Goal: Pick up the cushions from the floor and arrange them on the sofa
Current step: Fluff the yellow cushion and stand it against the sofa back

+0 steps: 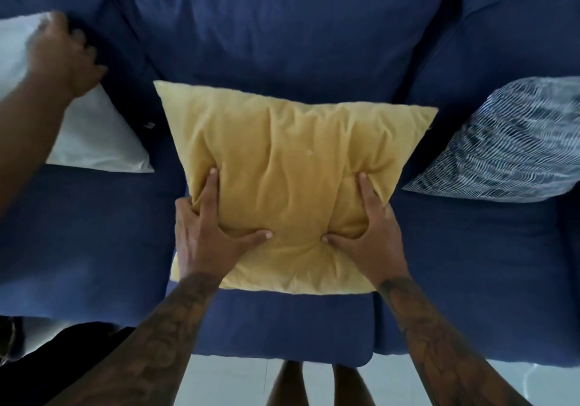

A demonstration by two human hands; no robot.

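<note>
A yellow cushion stands tilted on the middle seat of the dark blue sofa, its top leaning toward the backrest. My left hand grips its lower left side, thumb pressed into the front. My right hand grips its lower right side the same way. A white cushion leans on the left seat. A blue-and-white patterned cushion leans on the right seat.
Another person's hand and forearm reach in from the left and hold the white cushion's top. Pale tiled floor shows below the sofa's front edge, with my legs on it. Something dark lies at the lower left.
</note>
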